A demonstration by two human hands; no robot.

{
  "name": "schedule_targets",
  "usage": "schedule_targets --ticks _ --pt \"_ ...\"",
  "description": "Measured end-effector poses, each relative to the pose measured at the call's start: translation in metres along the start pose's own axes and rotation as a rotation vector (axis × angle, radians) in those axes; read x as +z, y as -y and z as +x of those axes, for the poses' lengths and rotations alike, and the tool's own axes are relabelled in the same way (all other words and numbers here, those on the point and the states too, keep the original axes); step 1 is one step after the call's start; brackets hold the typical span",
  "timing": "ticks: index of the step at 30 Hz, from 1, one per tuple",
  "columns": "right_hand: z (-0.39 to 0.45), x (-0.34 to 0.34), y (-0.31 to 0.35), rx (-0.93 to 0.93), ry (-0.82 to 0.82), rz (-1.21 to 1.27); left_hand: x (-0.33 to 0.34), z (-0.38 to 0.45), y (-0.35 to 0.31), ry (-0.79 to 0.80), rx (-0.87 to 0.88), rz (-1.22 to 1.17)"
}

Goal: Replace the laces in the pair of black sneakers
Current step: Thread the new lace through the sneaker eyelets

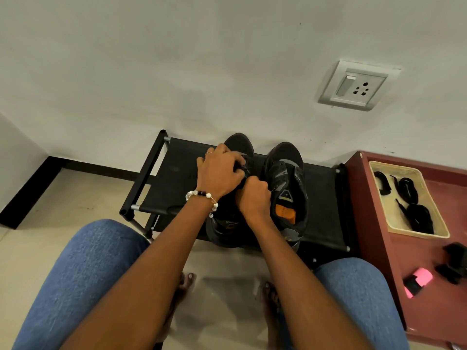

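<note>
Two black sneakers stand side by side on a low black fabric rack point(177, 173), toes toward the wall. My left hand point(219, 170) lies over the lacing area of the left sneaker point(240, 144), fingers pinching a black lace. My right hand point(254, 198) is closed in a fist just below it, gripping the same lace. The right sneaker point(288, 180) has no lace in it; its tongue and orange insole show. Both hands hide most of the left sneaker.
A beige tray point(379, 205) with several coiled black laces rests on a dark red cabinet top point(379, 274) to the right. A pink-and-black object point(418, 280) and a black object point(454, 263) lie nearer me. A wall socket point(356, 85) is above. My knees frame the floor.
</note>
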State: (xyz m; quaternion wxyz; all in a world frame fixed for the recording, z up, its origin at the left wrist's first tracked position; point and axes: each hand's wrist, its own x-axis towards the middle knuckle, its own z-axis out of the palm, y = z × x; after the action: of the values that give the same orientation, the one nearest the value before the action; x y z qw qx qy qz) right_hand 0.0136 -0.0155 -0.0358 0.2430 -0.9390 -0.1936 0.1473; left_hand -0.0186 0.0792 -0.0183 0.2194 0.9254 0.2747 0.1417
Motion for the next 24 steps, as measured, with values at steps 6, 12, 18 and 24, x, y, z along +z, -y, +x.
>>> schedule_targets --ticks 6,12,18,24 --pt "-0.001 0.0 0.0 0.006 0.008 0.006 0.01 -0.004 0.002 -0.048 0.116 0.354" --pt "-0.001 -0.001 0.0 0.003 0.006 0.019 0.008 -0.005 0.0 -0.094 0.1 0.201" --pt "-0.001 -0.001 0.001 0.0 0.018 -0.016 0.003 -0.003 0.0 -0.076 -0.175 -0.056" --pt "0.0 -0.003 0.001 0.012 0.034 -0.012 -0.008 0.001 0.01 -0.106 -0.516 -0.758"
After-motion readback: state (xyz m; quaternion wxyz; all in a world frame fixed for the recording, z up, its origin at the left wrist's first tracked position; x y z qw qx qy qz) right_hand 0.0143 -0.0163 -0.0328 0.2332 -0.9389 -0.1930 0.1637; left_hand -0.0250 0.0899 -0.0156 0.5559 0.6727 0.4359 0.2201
